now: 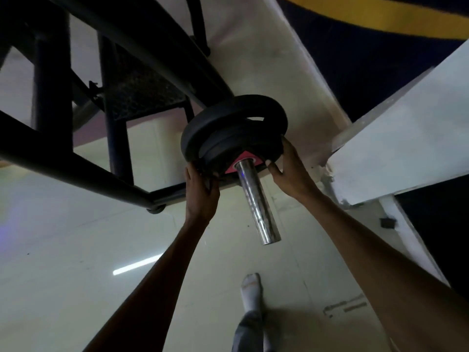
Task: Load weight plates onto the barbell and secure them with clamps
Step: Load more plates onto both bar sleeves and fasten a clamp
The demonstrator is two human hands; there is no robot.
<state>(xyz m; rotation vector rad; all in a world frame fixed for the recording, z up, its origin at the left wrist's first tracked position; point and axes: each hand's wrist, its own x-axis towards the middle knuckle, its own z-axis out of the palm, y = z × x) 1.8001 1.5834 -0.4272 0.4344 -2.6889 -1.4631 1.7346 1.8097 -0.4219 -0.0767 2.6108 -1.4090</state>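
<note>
A chrome barbell sleeve (256, 207) points toward me from the middle of the view. Two black weight plates sit on it: a larger one (228, 115) farther in, and a smaller one (220, 156) with a pink centre label closer to me. My left hand (201, 189) grips the smaller plate's lower left rim. My right hand (289, 168) holds its right rim, fingers curled over the edge. Both hands are on that plate, either side of the sleeve. No clamp is visible.
A black steel rack frame (76, 158) fills the left and top, its foot resting on the pale tiled floor (76, 250). A white wall and ledge (406, 138) stand close on the right. My socked foot (251, 290) is below the sleeve's end.
</note>
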